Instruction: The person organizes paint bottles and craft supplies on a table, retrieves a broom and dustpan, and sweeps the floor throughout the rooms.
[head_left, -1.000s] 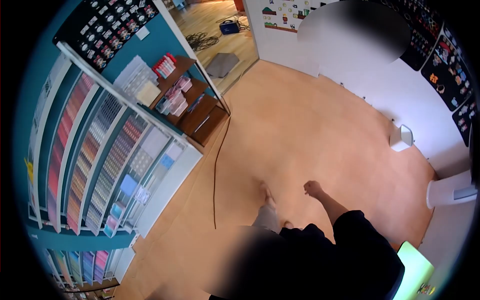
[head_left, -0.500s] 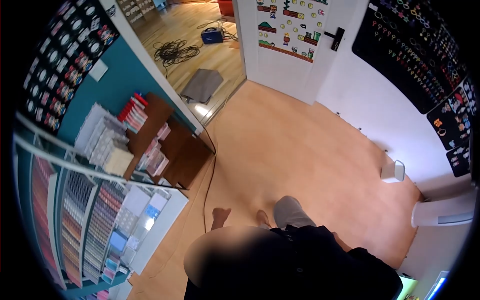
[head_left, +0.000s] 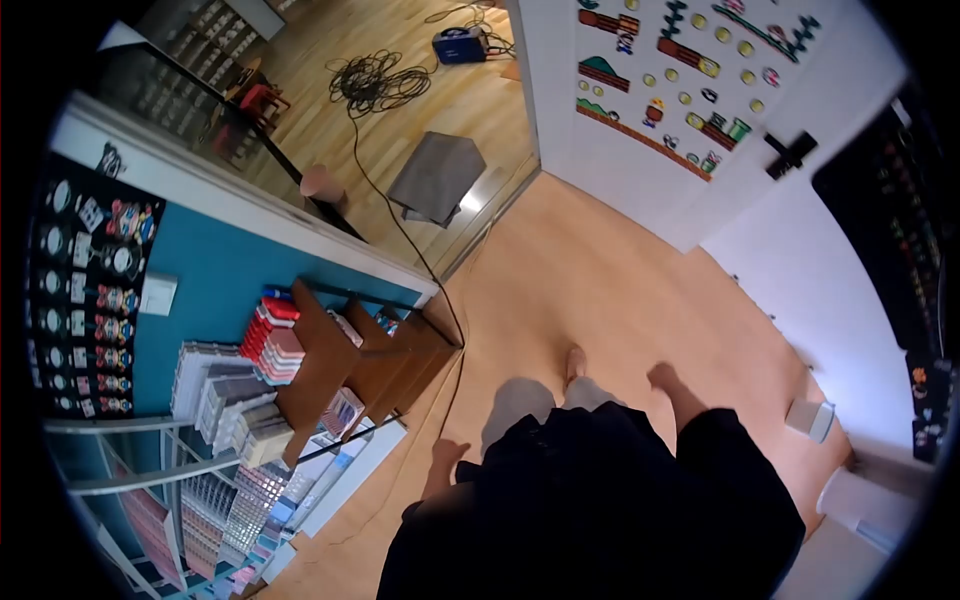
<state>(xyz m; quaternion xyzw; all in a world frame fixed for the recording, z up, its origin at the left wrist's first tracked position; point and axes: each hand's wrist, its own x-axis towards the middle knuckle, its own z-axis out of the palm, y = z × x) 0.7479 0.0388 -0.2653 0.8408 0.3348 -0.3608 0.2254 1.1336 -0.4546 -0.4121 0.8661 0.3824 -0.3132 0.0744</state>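
Note:
I look down at my own body in a black top and grey trousers on an orange floor point(head_left: 620, 290). My left hand point(head_left: 446, 455) hangs at my side, holding nothing, close to the low white edge of a display rack point(head_left: 355, 465). My right hand point(head_left: 662, 376) swings out over bare floor, loosely curled and empty. One bare foot point(head_left: 574, 362) is stepped forward between the hands.
A brown stepped shelf point(head_left: 385, 360) with small boxes stands at the left against a teal wall. A black cable point(head_left: 452, 310) runs along the floor to a doorway. A white door point(head_left: 640, 110) with game stickers is ahead. A small white box point(head_left: 810, 418) sits at the right wall.
I have walked forward toward the doorway and the view has tipped up. The bead racks slid back to the lower left. My arms have swung, the right hand coming back into sight.

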